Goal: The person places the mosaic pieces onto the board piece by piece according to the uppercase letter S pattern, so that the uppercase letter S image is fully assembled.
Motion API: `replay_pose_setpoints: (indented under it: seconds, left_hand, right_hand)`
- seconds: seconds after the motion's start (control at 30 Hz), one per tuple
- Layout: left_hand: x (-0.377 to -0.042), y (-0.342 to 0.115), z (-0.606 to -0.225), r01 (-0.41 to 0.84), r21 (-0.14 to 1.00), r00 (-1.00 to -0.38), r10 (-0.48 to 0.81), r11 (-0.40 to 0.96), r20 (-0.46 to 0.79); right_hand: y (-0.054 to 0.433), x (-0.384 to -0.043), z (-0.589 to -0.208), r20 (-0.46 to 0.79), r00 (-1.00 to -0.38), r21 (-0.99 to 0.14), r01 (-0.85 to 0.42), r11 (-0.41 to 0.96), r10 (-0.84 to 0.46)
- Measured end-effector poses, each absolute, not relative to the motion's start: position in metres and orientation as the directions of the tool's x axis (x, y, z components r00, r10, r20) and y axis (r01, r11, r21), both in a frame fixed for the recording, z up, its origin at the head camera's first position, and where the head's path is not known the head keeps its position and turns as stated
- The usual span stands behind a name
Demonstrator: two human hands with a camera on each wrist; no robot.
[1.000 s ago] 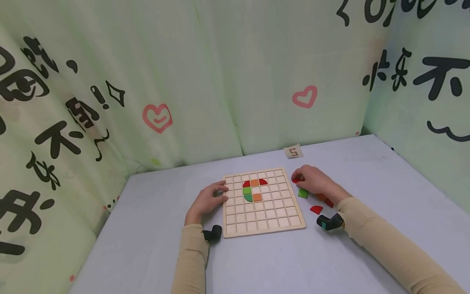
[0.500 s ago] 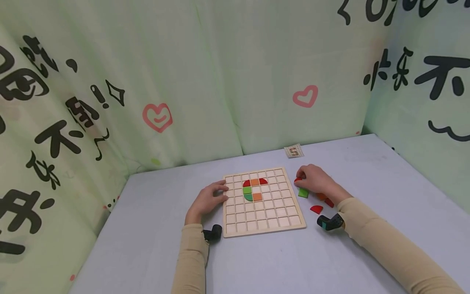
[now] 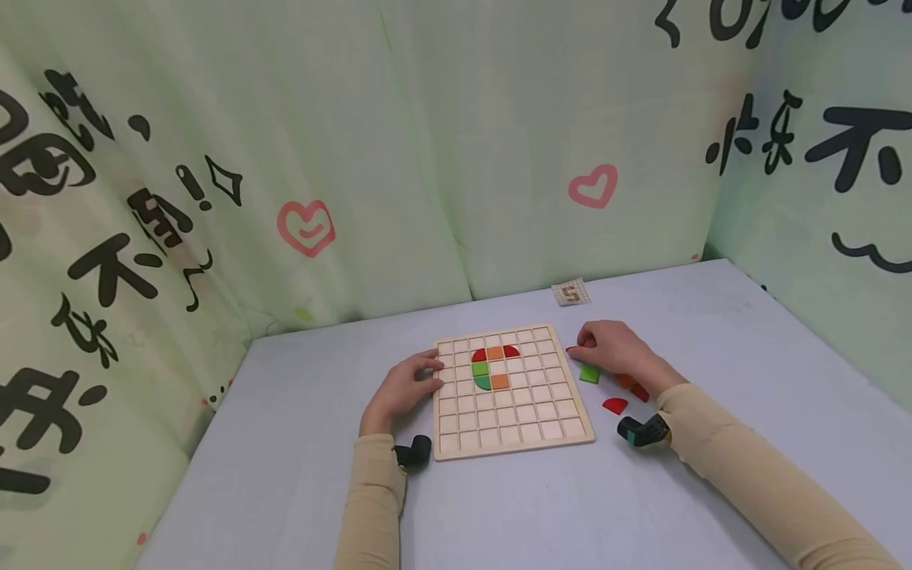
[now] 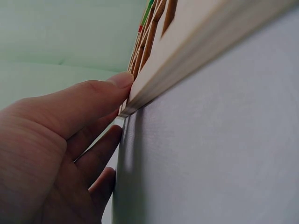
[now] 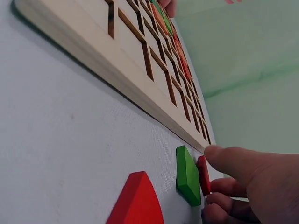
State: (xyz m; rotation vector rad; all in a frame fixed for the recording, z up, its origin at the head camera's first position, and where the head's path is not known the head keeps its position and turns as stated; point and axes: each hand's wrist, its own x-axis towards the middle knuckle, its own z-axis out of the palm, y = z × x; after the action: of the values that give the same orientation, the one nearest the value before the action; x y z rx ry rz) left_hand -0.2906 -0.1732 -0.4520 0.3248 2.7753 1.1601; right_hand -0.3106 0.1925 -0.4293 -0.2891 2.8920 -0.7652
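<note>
A wooden grid board [image 3: 513,452] lies on the white table. Set in its cells are a red quarter-circle [image 3: 479,355], an orange square [image 3: 495,353], another red quarter-circle [image 3: 511,351], a green square [image 3: 480,369], a green quarter-circle [image 3: 482,383] and a second orange square [image 3: 500,381]. My left hand [image 3: 404,389] rests against the board's left edge, thumb touching the rim in the left wrist view. Beyond the right edge, my right hand [image 3: 616,348] pinches a red quarter-circle piece [image 5: 204,175], partly hidden by the fingers.
Beside the right hand lie a loose green square [image 3: 589,374], an orange piece [image 3: 625,381] and red pieces [image 3: 615,405], some partly covered. A small patterned card [image 3: 571,293] lies near the table's back edge. Printed curtains [image 3: 427,158] surround the table.
The red piece at my right fingertips has shifted and turned slightly, showing farther left than half a second ago. My left hand and the board stay put.
</note>
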Motion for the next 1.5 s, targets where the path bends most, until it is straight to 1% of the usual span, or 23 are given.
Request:
replay_pose_setpoints:
  seconds: [0.17, 0.33, 0.6, 0.7, 0.9, 1.13, 1.27, 1.43, 1.5]
  left_hand:
    - [-0.293, -0.174, -0.452, 0.158, 0.711, -0.970, 0.242, 0.685, -0.017]
    - [-0.293, -0.174, -0.451, 0.161, 0.709, -0.970, 0.242, 0.686, -0.013]
    - [-0.293, -0.174, -0.451, 0.165, 0.708, -0.970, 0.243, 0.686, -0.010]
    - [-0.293, -0.175, -0.451, 0.167, 0.715, -0.970, 0.245, 0.679, -0.006]
    - [-0.292, -0.175, -0.451, 0.166, 0.713, -0.969, 0.246, 0.681, -0.009]
    - [-0.292, -0.176, -0.452, 0.165, 0.709, -0.969, 0.246, 0.685, -0.012]
    - [-0.292, -0.175, -0.453, 0.154, 0.715, -0.970, 0.244, 0.682, -0.023]
    - [-0.292, -0.174, -0.452, 0.148, 0.720, -0.971, 0.239, 0.678, -0.025]
    - [-0.292, -0.174, -0.452, 0.143, 0.720, -0.972, 0.234, 0.679, -0.028]
  right_hand:
    - [0.193, -0.313, -0.426, -0.117, -0.952, -0.498, -0.191, 0.846, -0.284]
    - [0.193, -0.314, -0.426, -0.109, -0.933, -0.505, -0.245, 0.827, -0.343]
    - [0.193, -0.314, -0.427, -0.067, -0.926, -0.518, -0.285, 0.807, -0.371]
    - [0.192, -0.313, -0.424, -0.056, -0.931, -0.514, -0.282, 0.810, -0.360]
    - [0.179, -0.308, -0.416, -0.034, -0.931, -0.535, -0.291, 0.793, -0.365]
    - [0.149, -0.300, -0.417, -0.036, -0.879, -0.524, -0.389, 0.757, -0.476]
    - [0.136, -0.297, -0.421, 0.003, -0.839, -0.503, -0.471, 0.724, -0.544]
    - [0.125, -0.293, -0.423, 0.036, -0.815, -0.468, -0.525, 0.711, -0.578]
    - [0.121, -0.292, -0.424, 0.036, -0.815, -0.456, -0.529, 0.716, -0.579]
